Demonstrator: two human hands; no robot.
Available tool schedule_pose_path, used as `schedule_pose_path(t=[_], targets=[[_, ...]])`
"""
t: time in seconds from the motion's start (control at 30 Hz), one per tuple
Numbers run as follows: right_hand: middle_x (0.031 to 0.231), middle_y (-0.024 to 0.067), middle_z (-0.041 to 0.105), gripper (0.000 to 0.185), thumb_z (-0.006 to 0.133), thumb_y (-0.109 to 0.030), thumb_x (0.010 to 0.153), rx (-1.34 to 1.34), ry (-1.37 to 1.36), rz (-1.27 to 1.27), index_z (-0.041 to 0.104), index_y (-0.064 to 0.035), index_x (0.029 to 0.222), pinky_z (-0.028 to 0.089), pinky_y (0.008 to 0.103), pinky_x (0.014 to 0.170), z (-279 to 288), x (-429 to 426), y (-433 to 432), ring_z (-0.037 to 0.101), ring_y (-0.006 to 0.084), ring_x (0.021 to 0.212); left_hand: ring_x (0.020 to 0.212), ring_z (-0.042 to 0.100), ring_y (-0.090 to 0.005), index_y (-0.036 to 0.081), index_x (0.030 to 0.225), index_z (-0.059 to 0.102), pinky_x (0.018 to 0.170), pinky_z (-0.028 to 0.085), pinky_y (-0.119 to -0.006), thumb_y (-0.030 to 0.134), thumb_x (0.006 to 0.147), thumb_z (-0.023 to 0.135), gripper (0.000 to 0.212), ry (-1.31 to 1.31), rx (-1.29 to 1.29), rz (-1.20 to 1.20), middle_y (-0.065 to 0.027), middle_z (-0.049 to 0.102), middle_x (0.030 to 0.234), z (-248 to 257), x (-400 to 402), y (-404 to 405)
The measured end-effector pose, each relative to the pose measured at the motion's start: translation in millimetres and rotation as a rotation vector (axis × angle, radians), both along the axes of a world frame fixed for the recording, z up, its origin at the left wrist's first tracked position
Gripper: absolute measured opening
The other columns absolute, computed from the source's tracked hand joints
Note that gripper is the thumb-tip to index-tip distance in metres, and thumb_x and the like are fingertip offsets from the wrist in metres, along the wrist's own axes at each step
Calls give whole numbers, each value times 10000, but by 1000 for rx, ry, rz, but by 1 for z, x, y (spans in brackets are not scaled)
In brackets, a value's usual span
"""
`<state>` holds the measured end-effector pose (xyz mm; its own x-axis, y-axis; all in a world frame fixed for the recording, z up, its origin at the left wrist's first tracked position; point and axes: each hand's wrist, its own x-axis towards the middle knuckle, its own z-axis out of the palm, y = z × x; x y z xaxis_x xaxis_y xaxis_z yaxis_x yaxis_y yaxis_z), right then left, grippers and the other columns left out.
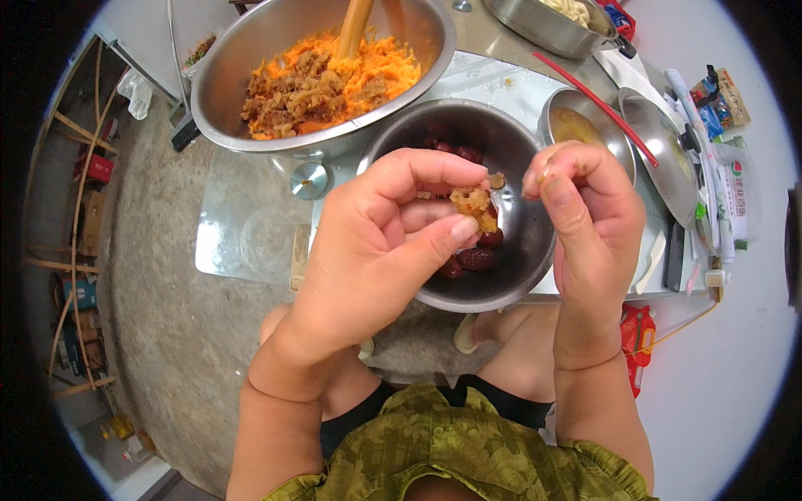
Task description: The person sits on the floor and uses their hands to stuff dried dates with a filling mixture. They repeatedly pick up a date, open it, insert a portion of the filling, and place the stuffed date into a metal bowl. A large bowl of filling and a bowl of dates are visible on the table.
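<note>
My left hand (382,244) pinches a piece of soft brownish-yellow fruit flesh (473,206) between thumb and fingers. Beneath it is a dark metal bowl (529,269) holding several dark red dates (476,257). My right hand (583,206) is raised over the bowl's right side, thumb and forefinger pressed together with a bit of wet pulp at the tips. Behind my left hand, a large steel bowl (219,119) holds orange mash (401,62) topped with brown pulp (301,94), and a wooden stick (355,31) stands in it.
A smaller metal bowl (551,103) with yellowish liquid stands right, a red chopstick (595,106) across it. Beside it lies a pot lid (664,163). At the back right is a steel pan (532,28) with pale dough. A round metal disc (309,181) lies on the glass table (244,219).
</note>
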<state>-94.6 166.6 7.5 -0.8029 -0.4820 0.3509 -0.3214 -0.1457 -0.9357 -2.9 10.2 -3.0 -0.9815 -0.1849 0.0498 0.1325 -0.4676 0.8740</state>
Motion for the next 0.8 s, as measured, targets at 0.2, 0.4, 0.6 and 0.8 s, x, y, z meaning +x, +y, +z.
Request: schedule_pose_path(t=[0.2, 0.4, 0.6, 0.8], targets=[[789, 49, 655, 90, 708, -32, 790, 142, 59, -15, 642, 9, 836, 475, 243, 706, 5, -5, 8, 605, 106, 769, 969, 645, -190, -32, 1150, 523, 832, 534, -267, -15, 866, 610, 297, 39, 48, 45, -158, 619, 1108, 0, -2, 0], [814, 134, 683, 134, 716, -79, 718, 817, 668, -451, 717, -34, 845, 486, 356, 711, 3, -79, 58, 644, 277, 751, 975, 640, -192, -35, 1155, 515, 831, 527, -271, -26, 861, 600, 307, 30, -7, 80, -167, 605, 1121, -2, 0, -2], [842, 175, 673, 165, 733, -136, 719, 1233, 456, -487, 734, -35, 849, 488, 393, 707, -17, -104, 75, 647, 330, 795, 1039, 591, -146, -50, 1196, 497, 920, 496, -281, -62, 897, 537, 302, 38, -46, 14, -121, 574, 1148, -2, -1, -4], [791, 147, 666, 172, 735, -119, 716, 1184, 542, -554, 727, -40, 867, 489, 409, 721, -7, -99, 63, 645, 324, 774, 1017, 635, -204, -45, 1180, 503, 873, 518, -292, -24, 871, 575, 318, 34, -17, 43, -157, 612, 1112, -2, -3, 1]])
